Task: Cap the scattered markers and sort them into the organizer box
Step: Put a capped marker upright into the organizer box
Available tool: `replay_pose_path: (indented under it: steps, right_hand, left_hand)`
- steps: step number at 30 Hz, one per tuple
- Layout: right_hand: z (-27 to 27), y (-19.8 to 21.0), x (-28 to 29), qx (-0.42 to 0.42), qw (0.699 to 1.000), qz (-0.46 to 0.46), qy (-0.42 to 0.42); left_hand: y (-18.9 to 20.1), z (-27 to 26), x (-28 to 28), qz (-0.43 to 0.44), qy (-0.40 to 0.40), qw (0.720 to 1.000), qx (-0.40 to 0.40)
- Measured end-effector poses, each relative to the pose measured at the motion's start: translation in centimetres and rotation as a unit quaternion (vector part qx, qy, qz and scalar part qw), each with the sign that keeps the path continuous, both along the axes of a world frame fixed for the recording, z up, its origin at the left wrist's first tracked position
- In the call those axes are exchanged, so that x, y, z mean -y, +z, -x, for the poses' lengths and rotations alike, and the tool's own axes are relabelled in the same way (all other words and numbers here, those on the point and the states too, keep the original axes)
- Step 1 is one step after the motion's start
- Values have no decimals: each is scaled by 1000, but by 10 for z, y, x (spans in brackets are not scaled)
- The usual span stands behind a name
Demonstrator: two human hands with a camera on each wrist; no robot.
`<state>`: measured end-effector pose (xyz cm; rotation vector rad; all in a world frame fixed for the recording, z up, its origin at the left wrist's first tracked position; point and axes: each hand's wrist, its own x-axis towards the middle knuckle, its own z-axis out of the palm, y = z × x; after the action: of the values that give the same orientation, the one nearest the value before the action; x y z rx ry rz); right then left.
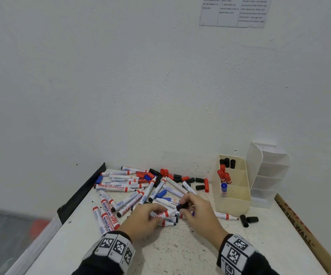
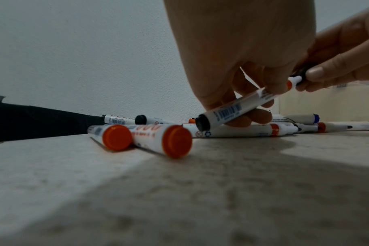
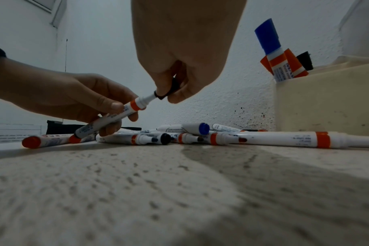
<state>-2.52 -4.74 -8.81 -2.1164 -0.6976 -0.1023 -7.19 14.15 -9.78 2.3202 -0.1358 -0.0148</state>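
A white wall is backing a speckled pale bench (image 1: 180, 253) pushed into the corner. The left hand (image 1: 140, 220) is gripping a white marker (image 2: 238, 109) by its barrel, tilted above the bench, while the right hand (image 1: 198, 212) is pinching a black cap (image 3: 169, 89) right at the marker's tip, not fully seated. Loose markers and caps are lying in a pile (image 1: 140, 187) behind the hands, reaching the wall and the bench's left edge; bare bench is lying open in front of the wrists. The cream organizer box (image 1: 234, 203) is standing just right of the hands, holding black-, red- and blue-capped markers in separate compartments. A white organizer (image 1: 268, 175) is standing beside it.
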Motion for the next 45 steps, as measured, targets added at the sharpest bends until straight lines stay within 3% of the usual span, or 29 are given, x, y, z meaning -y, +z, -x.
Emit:
replay_pose_path:
  steps: [5, 12, 17, 20, 23, 29, 36, 39, 42, 45]
  right_hand:
    - [-3, -2, 2, -53, 998, -2, 29]
    - [-1, -5, -6, -47, 999, 9, 20]
    - [-1, -7, -8, -74, 997, 9, 2]
    - [2, -7, -12, -92, 996, -7, 3]
    - [2, -8, -14, -103, 994, -15, 22]
    - [1, -5, -11, -44, 996, 22, 74]
    - [3, 5, -4, -42, 995, 29, 85]
    - [2, 19, 0, -20, 998, -7, 58]
    - [0, 43, 6, 56, 994, -94, -13]
    - [-2, 75, 12, 122, 980, -150, -49]
  left_hand:
    - [-2, -1, 0, -8, -7, 1000, 13]
    - [-4, -1, -1, 2, -3, 998, 64]
    - [2, 2, 4, -131, -21, 986, 100]
    - [4, 2, 6, -149, -44, 985, 81]
    - [5, 3, 7, -64, -76, 995, 29]
    - [13, 10, 10, 73, -93, 992, -40]
    - [11, 9, 13, 151, -74, 985, -41]
    - [11, 8, 13, 167, -11, 986, -23]
    - [3, 3, 6, 94, 69, 993, 24]
    - [0, 4, 4, -11, 78, 997, 16]
